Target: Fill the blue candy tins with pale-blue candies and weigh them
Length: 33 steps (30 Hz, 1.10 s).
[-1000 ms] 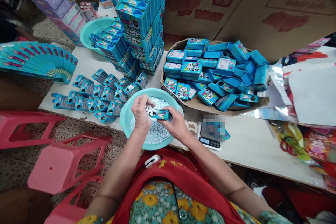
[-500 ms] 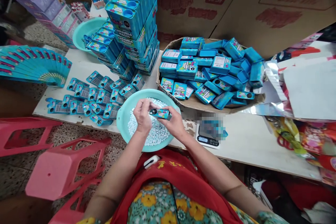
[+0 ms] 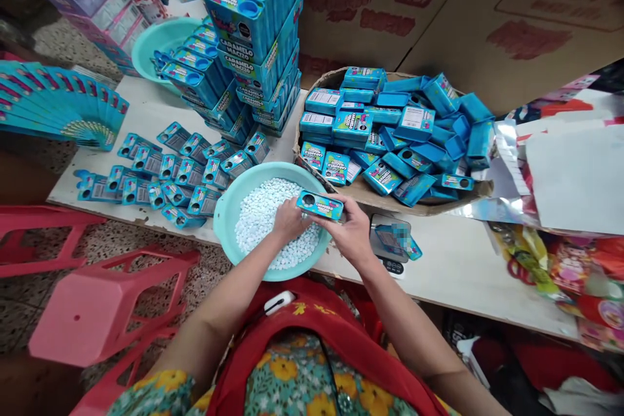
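Note:
My right hand [image 3: 351, 229] grips a small blue candy box [image 3: 320, 205] over the right side of a turquoise basin [image 3: 224, 220]. The box has a dark round opening at its left end and lettering along its side. Small white candies [image 3: 263, 208] fill much of the basin. My left hand [image 3: 288, 221] is down at the candies, just left of and below the box. Its fingers are mostly hidden, so whether they hold candies does not show.
Several similar boxes [image 3: 190, 172] lie left of the basin, with tall stacks of boxes [image 3: 248, 32] behind. A cardboard tray [image 3: 390, 201] heaped with boxes stands right. A scale [image 3: 390, 260] bearing a blue item is below it. Red stools [image 3: 78, 318] stand at left.
My left hand has lowered from beside the box to the candies. My right hand has moved the box slightly right, and the box's face now shows more fully. The view has shifted a little.

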Each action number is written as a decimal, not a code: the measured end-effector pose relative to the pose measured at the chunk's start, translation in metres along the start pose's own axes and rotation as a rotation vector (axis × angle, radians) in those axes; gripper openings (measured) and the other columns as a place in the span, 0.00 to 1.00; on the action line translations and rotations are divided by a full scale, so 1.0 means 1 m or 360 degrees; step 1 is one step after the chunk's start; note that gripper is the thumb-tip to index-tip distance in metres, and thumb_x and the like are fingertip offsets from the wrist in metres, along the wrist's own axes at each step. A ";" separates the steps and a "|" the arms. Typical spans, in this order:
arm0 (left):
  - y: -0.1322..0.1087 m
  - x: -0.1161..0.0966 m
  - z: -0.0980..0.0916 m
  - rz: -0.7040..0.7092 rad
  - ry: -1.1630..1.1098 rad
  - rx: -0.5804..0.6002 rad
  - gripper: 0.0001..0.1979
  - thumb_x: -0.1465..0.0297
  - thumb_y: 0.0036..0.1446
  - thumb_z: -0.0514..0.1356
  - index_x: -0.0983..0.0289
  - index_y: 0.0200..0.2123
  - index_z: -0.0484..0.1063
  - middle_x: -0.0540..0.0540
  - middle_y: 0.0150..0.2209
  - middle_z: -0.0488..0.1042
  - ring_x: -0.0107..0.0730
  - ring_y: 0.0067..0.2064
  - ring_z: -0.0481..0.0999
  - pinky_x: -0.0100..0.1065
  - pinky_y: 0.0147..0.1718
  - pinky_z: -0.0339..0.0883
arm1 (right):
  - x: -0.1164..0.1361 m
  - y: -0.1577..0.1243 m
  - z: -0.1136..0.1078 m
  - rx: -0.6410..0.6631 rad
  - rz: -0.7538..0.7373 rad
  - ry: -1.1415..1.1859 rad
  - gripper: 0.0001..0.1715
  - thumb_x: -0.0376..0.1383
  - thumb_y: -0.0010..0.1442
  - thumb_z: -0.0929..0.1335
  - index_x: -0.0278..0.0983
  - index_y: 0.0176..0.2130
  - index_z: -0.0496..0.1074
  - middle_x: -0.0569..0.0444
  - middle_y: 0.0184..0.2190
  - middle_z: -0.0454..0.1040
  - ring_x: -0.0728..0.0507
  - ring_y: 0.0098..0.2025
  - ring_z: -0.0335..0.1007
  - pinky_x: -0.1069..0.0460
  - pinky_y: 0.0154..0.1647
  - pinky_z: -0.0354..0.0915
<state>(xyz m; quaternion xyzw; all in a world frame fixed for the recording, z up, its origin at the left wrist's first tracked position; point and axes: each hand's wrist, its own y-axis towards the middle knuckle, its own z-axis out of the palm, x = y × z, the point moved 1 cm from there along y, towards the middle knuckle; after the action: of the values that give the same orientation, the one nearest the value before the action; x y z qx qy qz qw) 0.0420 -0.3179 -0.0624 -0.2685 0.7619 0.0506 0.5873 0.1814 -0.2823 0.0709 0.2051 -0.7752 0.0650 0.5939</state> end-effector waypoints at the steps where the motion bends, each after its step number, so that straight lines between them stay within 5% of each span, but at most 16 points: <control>1: -0.004 0.005 -0.006 -0.0004 0.0026 0.0009 0.09 0.66 0.44 0.66 0.61 0.27 0.70 0.59 0.38 0.71 0.48 0.50 0.67 0.38 0.44 0.61 | -0.004 0.001 0.004 0.0009 0.0013 -0.0011 0.22 0.39 0.49 0.75 0.41 0.45 0.71 0.52 0.41 0.76 0.42 0.42 0.73 0.47 0.45 0.67; 6: -0.009 0.021 -0.048 -0.0136 0.0248 -0.0173 0.07 0.65 0.46 0.62 0.62 0.25 0.69 0.53 0.31 0.71 0.39 0.41 0.71 0.33 0.39 0.61 | -0.027 0.001 0.019 0.0109 0.0050 -0.0111 0.22 0.41 0.49 0.74 0.40 0.43 0.71 0.53 0.40 0.74 0.42 0.42 0.71 0.48 0.45 0.66; 11: -0.012 -0.010 -0.068 -0.0225 -0.0203 -0.0370 0.13 0.58 0.54 0.54 0.63 0.28 0.65 0.49 0.24 0.67 0.27 0.23 0.67 0.28 0.22 0.58 | -0.039 -0.004 0.029 0.0225 -0.0027 -0.0348 0.19 0.38 0.49 0.74 0.39 0.42 0.71 0.52 0.39 0.73 0.41 0.43 0.70 0.48 0.45 0.65; 15: -0.022 -0.055 -0.071 -0.0118 -0.1214 -0.0445 0.13 0.61 0.50 0.61 0.63 0.30 0.62 0.47 0.24 0.66 0.23 0.19 0.65 0.26 0.18 0.57 | -0.039 -0.006 0.044 0.0402 -0.0079 -0.0504 0.17 0.35 0.50 0.73 0.38 0.41 0.71 0.50 0.39 0.74 0.40 0.42 0.70 0.47 0.44 0.64; 17: -0.024 -0.071 -0.070 -0.0067 -0.1428 -0.0499 0.12 0.63 0.49 0.62 0.63 0.30 0.62 0.47 0.23 0.66 0.24 0.20 0.67 0.27 0.20 0.61 | -0.034 -0.008 0.050 0.0444 -0.0133 -0.0567 0.17 0.37 0.49 0.74 0.38 0.40 0.72 0.50 0.38 0.75 0.39 0.43 0.69 0.46 0.44 0.64; 21: -0.025 -0.086 -0.070 0.0039 -0.1496 -0.0658 0.11 0.65 0.49 0.62 0.63 0.31 0.62 0.46 0.23 0.66 0.25 0.22 0.69 0.28 0.23 0.64 | -0.017 -0.009 0.051 0.0425 -0.0219 -0.0645 0.19 0.39 0.50 0.75 0.39 0.42 0.72 0.50 0.39 0.75 0.38 0.44 0.69 0.46 0.45 0.62; 33: -0.022 -0.096 -0.065 0.0027 -0.1396 -0.0694 0.15 0.61 0.49 0.63 0.64 0.26 0.62 0.46 0.23 0.64 0.23 0.22 0.68 0.29 0.25 0.65 | -0.008 -0.004 0.042 0.0402 -0.0205 -0.0669 0.18 0.38 0.49 0.74 0.39 0.41 0.72 0.51 0.38 0.75 0.39 0.43 0.68 0.46 0.44 0.62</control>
<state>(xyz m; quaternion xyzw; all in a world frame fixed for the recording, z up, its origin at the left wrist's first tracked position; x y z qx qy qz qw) 0.0121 -0.3283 0.0512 -0.3323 0.4167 0.3221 0.7824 0.1468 -0.2983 0.0504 0.3355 -0.8529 0.0792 0.3922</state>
